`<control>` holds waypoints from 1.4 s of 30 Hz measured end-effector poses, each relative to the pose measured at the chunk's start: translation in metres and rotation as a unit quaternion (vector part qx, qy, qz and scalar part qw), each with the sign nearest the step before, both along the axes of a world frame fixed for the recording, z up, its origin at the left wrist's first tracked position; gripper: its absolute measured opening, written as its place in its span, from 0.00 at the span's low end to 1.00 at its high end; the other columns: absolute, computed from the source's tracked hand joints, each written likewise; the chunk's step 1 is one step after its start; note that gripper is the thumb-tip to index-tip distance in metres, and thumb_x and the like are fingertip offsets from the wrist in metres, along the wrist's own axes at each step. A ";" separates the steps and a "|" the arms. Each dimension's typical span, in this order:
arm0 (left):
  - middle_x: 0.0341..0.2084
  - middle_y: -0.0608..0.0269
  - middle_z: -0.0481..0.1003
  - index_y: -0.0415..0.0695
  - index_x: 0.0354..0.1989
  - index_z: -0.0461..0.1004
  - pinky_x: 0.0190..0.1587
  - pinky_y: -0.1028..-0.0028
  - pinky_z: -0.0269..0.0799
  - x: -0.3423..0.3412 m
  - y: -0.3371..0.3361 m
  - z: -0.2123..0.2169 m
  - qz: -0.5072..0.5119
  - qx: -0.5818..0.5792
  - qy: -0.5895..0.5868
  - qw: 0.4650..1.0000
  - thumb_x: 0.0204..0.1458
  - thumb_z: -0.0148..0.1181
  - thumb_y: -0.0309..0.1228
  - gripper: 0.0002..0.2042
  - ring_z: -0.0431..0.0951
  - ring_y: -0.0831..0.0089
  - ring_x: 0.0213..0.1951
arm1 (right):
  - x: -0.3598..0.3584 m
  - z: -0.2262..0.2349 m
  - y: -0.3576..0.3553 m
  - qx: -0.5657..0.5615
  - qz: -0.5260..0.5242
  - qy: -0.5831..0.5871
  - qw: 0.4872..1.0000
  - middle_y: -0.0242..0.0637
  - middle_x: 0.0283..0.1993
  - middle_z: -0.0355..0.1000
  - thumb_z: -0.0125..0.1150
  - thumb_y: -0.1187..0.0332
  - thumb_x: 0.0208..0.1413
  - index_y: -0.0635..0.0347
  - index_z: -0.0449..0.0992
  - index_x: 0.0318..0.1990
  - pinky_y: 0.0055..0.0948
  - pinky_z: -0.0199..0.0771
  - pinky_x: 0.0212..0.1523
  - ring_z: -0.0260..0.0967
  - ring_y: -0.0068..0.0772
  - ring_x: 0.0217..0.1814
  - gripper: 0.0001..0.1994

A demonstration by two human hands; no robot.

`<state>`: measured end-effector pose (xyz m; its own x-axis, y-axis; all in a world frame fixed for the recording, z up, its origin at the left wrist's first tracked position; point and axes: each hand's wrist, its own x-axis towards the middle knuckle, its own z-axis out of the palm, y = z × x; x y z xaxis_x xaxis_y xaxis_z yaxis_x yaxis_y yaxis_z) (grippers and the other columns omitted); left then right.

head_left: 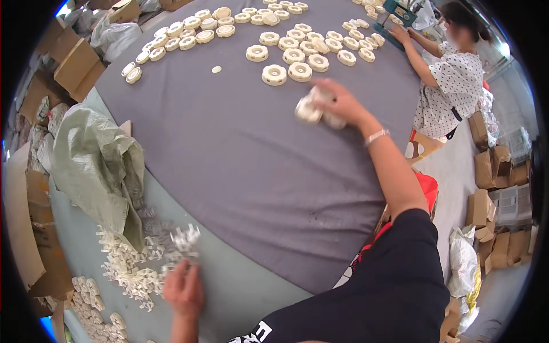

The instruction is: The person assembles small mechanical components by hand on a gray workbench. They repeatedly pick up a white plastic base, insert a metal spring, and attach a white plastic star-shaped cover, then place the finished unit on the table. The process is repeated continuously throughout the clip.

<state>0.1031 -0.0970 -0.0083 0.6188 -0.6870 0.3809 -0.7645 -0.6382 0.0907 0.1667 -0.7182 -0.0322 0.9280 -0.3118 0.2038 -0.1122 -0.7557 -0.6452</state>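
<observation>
Over the grey cloth, my right hand (pixel 346 105) is closed on a few cream round plastic pieces (pixel 309 110), blurred by motion. Beyond it are several cream ring-shaped plastic pieces (pixel 293 55) with scalloped rims and centre holes. My left hand (pixel 184 290) is at the lower left, its fingertips at the edge of a heap of small white plastic clips (pixel 134 274). Brighter, smeared clips (pixel 186 237) lie just past those fingers. Blur hides whether the left fingers grip anything.
A grey-green woven sack (pixel 94 163) slumps beside the clips. Cream rounds (pixel 204 36) line the cloth's (pixel 246 143) far left; others (pixel 94 311) are stacked lower left. At far right, a person (pixel 457 74) works at a green hand-press-like device (pixel 394 26). Cardboard boxes (pixel 80 63) crowd both sides.
</observation>
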 end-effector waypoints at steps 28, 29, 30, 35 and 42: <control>0.43 0.59 0.82 0.45 0.44 0.86 0.34 0.66 0.73 0.016 -0.010 0.005 0.024 -0.012 0.012 1.000 0.48 0.66 0.18 0.15 0.79 0.61 0.33 | 0.211 0.051 0.038 -0.094 -0.017 0.024 0.995 0.44 0.78 0.67 0.70 0.37 0.57 0.40 0.81 0.67 0.43 0.65 0.76 0.62 0.47 0.80 0.33; 0.43 0.59 0.82 0.45 0.44 0.86 0.34 0.65 0.73 0.016 -0.011 0.004 0.023 -0.011 0.009 1.000 0.47 0.66 0.18 0.15 0.78 0.61 0.33 | 0.231 0.043 0.038 -0.122 -0.101 0.033 0.987 0.42 0.82 0.61 0.70 0.34 0.56 0.39 0.81 0.68 0.43 0.64 0.77 0.57 0.48 0.84 0.36; 0.43 0.59 0.82 0.45 0.44 0.86 0.34 0.65 0.73 0.018 -0.013 0.004 0.019 -0.013 0.005 1.000 0.47 0.66 0.18 0.15 0.78 0.61 0.33 | 0.247 0.032 0.033 -0.129 -0.082 0.052 0.987 0.41 0.83 0.58 0.70 0.33 0.55 0.38 0.80 0.69 0.44 0.63 0.78 0.54 0.48 0.85 0.37; 0.43 0.58 0.82 0.45 0.44 0.86 0.34 0.65 0.73 0.016 -0.012 0.002 0.029 -0.007 0.000 1.000 0.47 0.66 0.17 0.15 0.78 0.61 0.31 | 0.248 0.010 0.047 -0.059 0.212 0.076 0.973 0.36 0.81 0.63 0.67 0.36 0.59 0.39 0.81 0.67 0.40 0.62 0.78 0.58 0.43 0.83 0.33; 0.43 0.58 0.83 0.45 0.44 0.86 0.34 0.65 0.72 0.018 -0.017 0.002 0.018 -0.021 0.015 1.000 0.47 0.65 0.17 0.16 0.78 0.61 0.31 | 0.127 0.043 -0.153 -0.158 -0.163 -0.036 0.973 0.37 0.68 0.78 0.67 0.38 0.59 0.47 0.83 0.64 0.39 0.73 0.70 0.74 0.41 0.71 0.32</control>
